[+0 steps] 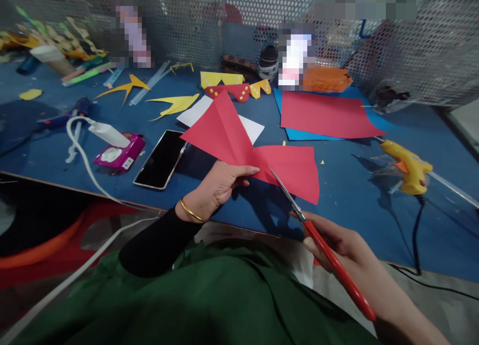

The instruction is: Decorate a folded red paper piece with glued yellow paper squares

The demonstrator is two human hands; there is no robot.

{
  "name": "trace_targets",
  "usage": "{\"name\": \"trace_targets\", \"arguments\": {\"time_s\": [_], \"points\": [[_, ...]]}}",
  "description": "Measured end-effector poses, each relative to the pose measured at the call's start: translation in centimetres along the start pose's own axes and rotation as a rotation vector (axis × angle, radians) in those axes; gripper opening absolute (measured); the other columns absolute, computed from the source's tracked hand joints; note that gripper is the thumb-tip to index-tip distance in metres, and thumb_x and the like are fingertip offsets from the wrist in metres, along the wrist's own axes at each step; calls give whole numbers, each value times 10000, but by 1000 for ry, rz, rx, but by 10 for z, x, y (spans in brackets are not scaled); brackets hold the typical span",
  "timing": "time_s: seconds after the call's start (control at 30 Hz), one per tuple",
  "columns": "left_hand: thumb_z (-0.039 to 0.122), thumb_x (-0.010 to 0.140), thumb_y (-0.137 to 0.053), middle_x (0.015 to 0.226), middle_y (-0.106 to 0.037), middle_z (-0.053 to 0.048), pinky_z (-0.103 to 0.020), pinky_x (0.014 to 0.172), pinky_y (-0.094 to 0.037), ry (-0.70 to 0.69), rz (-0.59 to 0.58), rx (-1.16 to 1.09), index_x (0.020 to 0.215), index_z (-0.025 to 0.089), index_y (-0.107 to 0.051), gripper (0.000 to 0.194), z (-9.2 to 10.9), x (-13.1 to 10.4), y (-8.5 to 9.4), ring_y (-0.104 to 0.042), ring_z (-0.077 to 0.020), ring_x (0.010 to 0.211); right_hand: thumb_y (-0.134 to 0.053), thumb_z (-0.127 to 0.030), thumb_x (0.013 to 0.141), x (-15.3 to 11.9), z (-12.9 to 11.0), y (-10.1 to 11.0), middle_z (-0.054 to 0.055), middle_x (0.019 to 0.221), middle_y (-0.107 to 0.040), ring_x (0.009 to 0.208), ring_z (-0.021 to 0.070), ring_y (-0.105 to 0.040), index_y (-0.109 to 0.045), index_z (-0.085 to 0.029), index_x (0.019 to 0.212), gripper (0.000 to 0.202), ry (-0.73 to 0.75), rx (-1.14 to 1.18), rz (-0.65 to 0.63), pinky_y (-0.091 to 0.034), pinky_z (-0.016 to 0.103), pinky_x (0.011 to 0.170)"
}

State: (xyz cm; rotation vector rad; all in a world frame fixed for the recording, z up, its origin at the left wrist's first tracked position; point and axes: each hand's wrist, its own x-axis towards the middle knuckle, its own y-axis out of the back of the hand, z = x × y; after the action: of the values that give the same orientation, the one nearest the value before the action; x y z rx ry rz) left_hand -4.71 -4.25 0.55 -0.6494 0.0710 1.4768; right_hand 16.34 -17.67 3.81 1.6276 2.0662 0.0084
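My left hand (219,185) pinches a red sheet of paper (224,130) at its near edge, thumb on top. The sheet is creased and partly split, with one piece rising to the upper left and another (294,168) spreading to the right. In my right hand (344,245) is a pair of scissors with red handles (337,270). Its blades look nearly together and their tips touch the paper just right of my left thumb. Behind the red sheet lies a white sheet (254,130), partly covered.
A black-screened phone (160,160) and a magenta power adapter (121,153) lie to the left. On the right rests a yellow glue gun (406,165) with its cord over the table edge. Red paper (325,113) on blue sheets and paper glasses (228,91) lie farther back.
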Motion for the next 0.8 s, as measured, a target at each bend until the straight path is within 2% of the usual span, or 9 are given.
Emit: {"name": "trace_targets", "arguments": {"time_s": [0.1,0.2,0.4,0.5,0.6,0.7,0.8], "points": [[16,577,-833,685,-699,2,-231,480,-437,8,18,12,657,153,-707,203,-1,1,0,-614,-111,580,-649,-548,886,0,3,0,23,845,-686,729,175,-593,-714,-247,1262,486,26,-34,5,-547,285,652],[35,576,-846,729,-720,-13,-236,496,-451,4,11,17,669,157,-711,205,-1,1,1,-643,-129,637,-660,-522,887,2,8,1,38,875,-716,819,217,-648,-719,-249,1263,469,70,-63,0,-568,308,700],[77,567,-869,782,-731,-2,-226,470,-442,-22,-13,-12,794,173,-733,281,-2,2,2,-642,-125,631,-669,-515,881,2,14,2,34,875,-724,878,244,-672,-728,-259,1239,444,87,-85,3,-573,327,736],[83,565,-869,795,-727,2,-223,457,-439,-27,-12,-24,881,168,-743,351,-3,2,2,-635,-121,610,-642,-547,892,1,12,-1,34,851,-690,821,221,-643,-711,-238,1261,487,62,-80,17,-564,327,726],[75,571,-857,791,-731,-9,-222,461,-440,-29,-4,-20,910,163,-744,367,-3,2,1,-634,-123,613,-617,-593,891,-1,11,-4,18,776,-616,708,179,-570,-681,-216,1284,549,54,-51,11,-525,295,639],[78,572,-855,787,-738,-14,-225,465,-434,-16,-16,-17,855,164,-744,315,-3,2,2,-636,-124,615,-632,-620,868,-2,13,-4,-3,749,-537,650,145,-470,-642,-221,1310,596,77,-23,-17,-446,255,562],[93,579,-858,760,-740,-23,-225,477,-442,15,-33,-6,752,156,-733,223,-3,1,2,-635,-122,613,-626,-634,868,-3,15,-3,-8,780,-511,655,138,-435,-604,-247,1339,610,75,-3,-60,-395,240,538]]}}
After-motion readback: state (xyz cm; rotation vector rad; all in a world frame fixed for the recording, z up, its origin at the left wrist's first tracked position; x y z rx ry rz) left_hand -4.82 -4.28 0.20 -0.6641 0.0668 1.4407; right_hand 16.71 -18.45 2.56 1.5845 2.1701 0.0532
